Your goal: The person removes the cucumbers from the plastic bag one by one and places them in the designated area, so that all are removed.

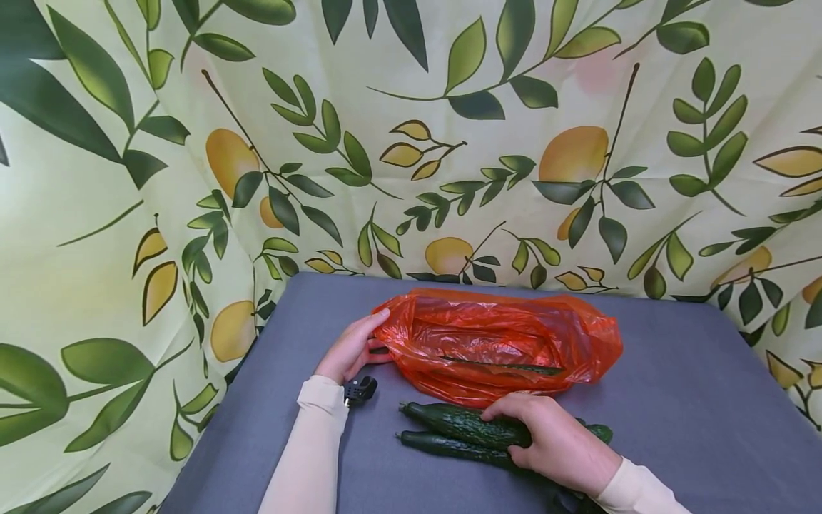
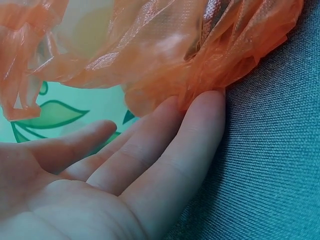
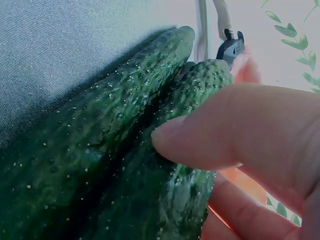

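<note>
Right hand (image 1: 559, 442): grasping far cucumber (image 1: 459, 420), thumb on near side, fingers opposite. Just beside, on desk (image 1: 668, 378): near cucumber (image 1: 443, 445). Directly beyond both: red plastic bag (image 1: 449, 382), mouth spread, with inner cucumber (image 1: 536, 369) lying lengthwise inside. Left hand (image 1: 353, 350) at left end of bag: released, fingers extended, tips touching film. To rear: leaf-patterned cloth (image 1: 411, 214).

Cucumbers (image 1: 457, 420) lie before the bag (image 1: 597, 344); another cucumber (image 1: 538, 369) inside.
</note>
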Action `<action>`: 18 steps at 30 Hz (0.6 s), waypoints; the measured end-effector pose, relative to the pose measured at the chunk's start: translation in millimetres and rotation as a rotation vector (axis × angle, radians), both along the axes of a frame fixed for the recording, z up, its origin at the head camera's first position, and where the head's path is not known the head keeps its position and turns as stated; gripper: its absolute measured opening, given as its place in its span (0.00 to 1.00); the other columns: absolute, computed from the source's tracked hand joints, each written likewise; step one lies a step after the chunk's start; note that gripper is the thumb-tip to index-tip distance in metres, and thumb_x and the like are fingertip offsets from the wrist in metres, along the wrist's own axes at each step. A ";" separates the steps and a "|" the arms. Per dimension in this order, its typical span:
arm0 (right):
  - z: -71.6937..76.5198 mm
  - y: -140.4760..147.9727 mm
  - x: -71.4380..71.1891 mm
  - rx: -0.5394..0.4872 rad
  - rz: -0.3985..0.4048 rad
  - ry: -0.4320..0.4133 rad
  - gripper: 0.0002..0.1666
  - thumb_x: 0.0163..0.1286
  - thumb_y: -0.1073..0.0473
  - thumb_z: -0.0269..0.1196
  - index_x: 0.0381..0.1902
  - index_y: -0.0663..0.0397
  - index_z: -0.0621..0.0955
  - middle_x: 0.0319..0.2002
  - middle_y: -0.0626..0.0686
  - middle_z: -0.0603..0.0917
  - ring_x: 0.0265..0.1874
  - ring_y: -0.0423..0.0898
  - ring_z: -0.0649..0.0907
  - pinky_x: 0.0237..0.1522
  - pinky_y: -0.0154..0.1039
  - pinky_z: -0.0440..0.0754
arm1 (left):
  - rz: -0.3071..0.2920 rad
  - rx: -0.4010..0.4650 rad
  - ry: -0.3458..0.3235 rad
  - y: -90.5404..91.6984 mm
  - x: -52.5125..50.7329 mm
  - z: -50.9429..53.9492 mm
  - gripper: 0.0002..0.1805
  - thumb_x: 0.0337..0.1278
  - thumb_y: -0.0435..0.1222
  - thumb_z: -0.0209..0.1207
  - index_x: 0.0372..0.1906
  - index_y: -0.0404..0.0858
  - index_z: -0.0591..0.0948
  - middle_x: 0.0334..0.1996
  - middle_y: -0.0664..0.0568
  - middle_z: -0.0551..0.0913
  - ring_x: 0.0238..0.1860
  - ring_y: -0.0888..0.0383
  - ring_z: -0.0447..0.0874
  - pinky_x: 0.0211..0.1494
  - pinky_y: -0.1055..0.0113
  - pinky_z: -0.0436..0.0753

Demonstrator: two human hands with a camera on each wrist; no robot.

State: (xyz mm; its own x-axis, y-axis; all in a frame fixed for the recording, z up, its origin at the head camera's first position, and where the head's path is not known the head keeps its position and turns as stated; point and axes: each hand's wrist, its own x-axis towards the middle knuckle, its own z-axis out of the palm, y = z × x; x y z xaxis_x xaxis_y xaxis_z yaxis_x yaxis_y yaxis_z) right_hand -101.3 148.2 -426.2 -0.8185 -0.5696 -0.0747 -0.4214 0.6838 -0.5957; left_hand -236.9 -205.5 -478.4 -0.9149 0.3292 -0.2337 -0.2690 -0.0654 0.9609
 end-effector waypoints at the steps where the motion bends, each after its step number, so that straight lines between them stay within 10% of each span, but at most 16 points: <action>1: -0.3 0.1 0.3 -0.002 -0.002 -0.001 0.30 0.58 0.63 0.80 0.55 0.29 0.86 0.54 0.33 0.88 0.55 0.38 0.85 0.57 0.43 0.88 | 0.003 0.001 -0.002 0.3 -0.1 0.0 0.34 0.82 0.56 0.53 0.79 0.40 0.72 0.60 0.45 0.84 0.49 0.56 0.91 0.57 0.51 0.92; 18: 11.4 -3.7 -7.5 -0.028 0.014 0.087 0.24 0.62 0.55 0.81 0.54 0.31 0.86 0.51 0.35 0.88 0.48 0.35 0.85 0.52 0.41 0.88 | 0.002 -0.007 0.004 0.8 0.0 -1.8 0.35 0.82 0.56 0.53 0.79 0.39 0.72 0.58 0.47 0.86 0.48 0.57 0.92 0.56 0.52 0.92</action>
